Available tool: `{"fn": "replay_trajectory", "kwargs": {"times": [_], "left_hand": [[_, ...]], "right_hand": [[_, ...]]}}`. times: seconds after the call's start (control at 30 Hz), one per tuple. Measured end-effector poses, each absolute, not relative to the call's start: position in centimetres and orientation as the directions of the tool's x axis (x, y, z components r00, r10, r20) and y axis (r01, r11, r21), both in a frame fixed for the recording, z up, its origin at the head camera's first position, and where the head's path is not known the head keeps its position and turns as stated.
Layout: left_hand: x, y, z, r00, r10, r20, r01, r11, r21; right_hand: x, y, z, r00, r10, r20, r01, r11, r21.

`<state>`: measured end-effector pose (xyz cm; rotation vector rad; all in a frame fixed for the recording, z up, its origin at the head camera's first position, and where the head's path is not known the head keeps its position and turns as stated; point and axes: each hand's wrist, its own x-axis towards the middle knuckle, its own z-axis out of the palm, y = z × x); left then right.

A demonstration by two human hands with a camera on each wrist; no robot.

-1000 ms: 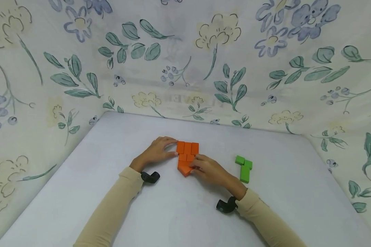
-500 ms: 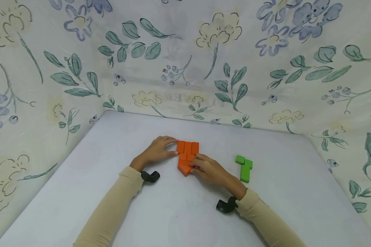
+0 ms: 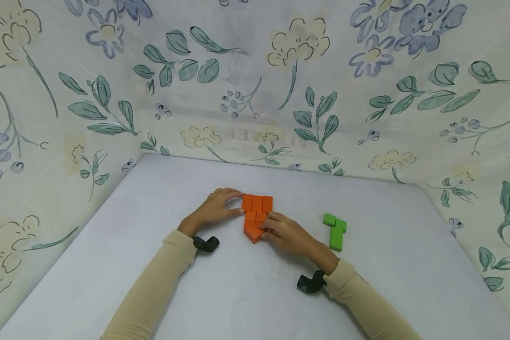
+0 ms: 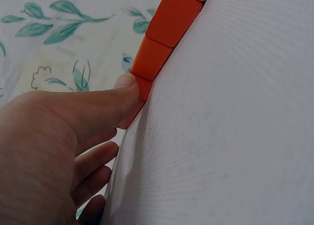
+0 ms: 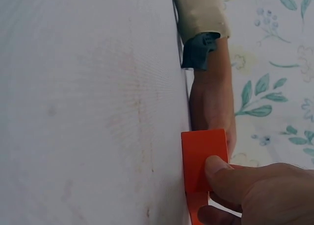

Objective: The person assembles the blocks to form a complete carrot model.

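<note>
Several orange blocks [image 3: 257,204] lie edge to edge on the white table, forming a flat figure with a pointed near end. My left hand [image 3: 214,208] is at their left side, thumb and index fingertips right at the edge. Its thumb [image 4: 110,105] lies against an orange side face in the left wrist view, the other fingers loosely bent. At the near end, my right hand [image 3: 291,233] pinches an orange block [image 5: 198,156], thumb pressed on its side face. The right fingers partly cover the figure's right side.
To the right of the right hand lie a few green blocks [image 3: 336,236], close together in a crooked shape. Floral cloth [image 3: 255,94] rises behind the table and at its sides. Each wrist wears a black camera [image 3: 206,244].
</note>
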<state>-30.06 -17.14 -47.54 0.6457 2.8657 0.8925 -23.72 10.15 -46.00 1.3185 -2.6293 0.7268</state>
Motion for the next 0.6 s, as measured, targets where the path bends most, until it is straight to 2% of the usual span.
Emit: {"fn": "replay_trajectory", "kwargs": {"times": [0.33, 0.6], "left_hand": [[-30.0, -17.2, -47.6, -0.908, 0.416, 0.056, 0.375, 0.744, 0.553], [-30.1, -17.1, -47.7, -0.911, 0.409, 0.052, 0.368, 0.750, 0.550]], "right_hand": [[-23.9, 10.3, -46.1, -0.616, -0.737, 0.278, -0.777, 0.510, -0.368], [-23.9, 11.5, -43.9, -0.664, -0.726, 0.180, -0.725, 0.566, -0.392]]}}
